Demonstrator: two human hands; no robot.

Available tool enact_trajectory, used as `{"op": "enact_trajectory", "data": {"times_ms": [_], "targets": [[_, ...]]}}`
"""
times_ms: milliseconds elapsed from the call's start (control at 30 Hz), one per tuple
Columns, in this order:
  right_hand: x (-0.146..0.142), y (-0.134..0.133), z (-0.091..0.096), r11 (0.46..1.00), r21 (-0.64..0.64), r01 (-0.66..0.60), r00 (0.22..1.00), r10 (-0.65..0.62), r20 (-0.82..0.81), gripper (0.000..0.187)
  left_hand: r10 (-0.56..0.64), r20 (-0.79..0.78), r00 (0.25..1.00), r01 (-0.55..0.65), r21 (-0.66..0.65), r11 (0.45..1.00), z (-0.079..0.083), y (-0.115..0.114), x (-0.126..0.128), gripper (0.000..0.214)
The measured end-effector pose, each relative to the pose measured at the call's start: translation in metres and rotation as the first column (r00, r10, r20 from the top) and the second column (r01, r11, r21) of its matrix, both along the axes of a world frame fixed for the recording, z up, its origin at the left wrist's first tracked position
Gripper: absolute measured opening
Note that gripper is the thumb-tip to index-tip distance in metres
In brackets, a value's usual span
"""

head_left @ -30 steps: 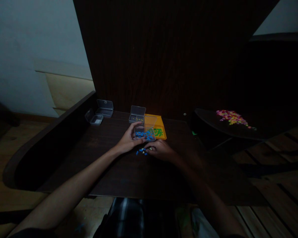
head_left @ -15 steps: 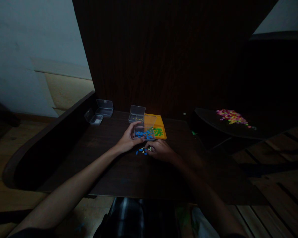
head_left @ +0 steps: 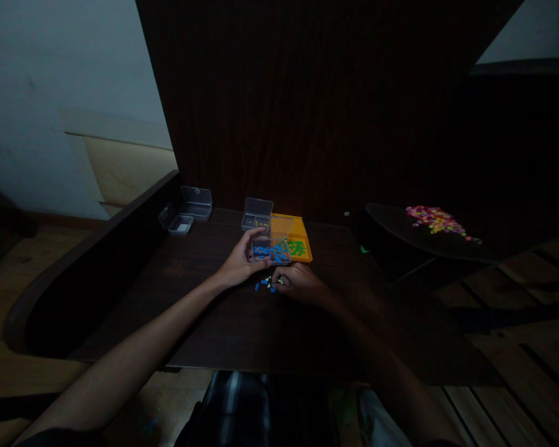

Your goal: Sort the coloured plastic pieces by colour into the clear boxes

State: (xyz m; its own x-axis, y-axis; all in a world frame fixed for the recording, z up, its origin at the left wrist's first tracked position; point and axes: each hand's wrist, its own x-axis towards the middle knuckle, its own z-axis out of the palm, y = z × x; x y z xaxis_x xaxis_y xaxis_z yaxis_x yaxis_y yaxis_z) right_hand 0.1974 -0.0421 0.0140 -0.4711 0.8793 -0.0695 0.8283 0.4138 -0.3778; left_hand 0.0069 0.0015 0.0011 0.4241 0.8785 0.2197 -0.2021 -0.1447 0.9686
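My left hand [head_left: 241, 261] grips the left side of a small clear plastic box [head_left: 284, 261], its lid raised. Many blue pieces [head_left: 271, 251] lie inside it. Just below the box, my right hand [head_left: 298, 279] has its fingers bent and pressed down at a little pile of blue and pale yellow pieces [head_left: 263, 282] on the dark table. Whatever is between those fingertips is too small to make out. Behind the clear box sits an open orange box [head_left: 310, 251] with green pieces [head_left: 297, 248] in it.
Another clear box [head_left: 257, 213] with a few yellow pieces stands at the back. Two open clear boxes [head_left: 196, 210] are at the back left. A heap of pink, red and yellow pieces [head_left: 435, 220] lies on a raised shelf to the right. A raised side panel [head_left: 97, 261] bounds the left.
My right hand's fingers have shifted slightly at the loose pile. My left hand and the clear box stay in place.
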Motion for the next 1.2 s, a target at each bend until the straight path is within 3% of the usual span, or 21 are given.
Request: {"op": "enact_trajectory", "data": {"times_ms": [433, 1200], "targets": [[0.001, 0.000, 0.007, 0.997, -0.066, -0.031, 0.995, 0.024, -0.096, 0.008, 0.003, 0.002, 1.000, -0.003, -0.027, 1.000, 0.002, -0.001, 0.000, 0.075], [0.003, -0.002, 0.007, 0.999, -0.039, -0.024, 1.000, 0.023, -0.017, 0.021, -0.005, 0.023, 1.000, 0.007, -0.047, 0.999, 0.001, -0.001, 0.000, 0.075]]}}
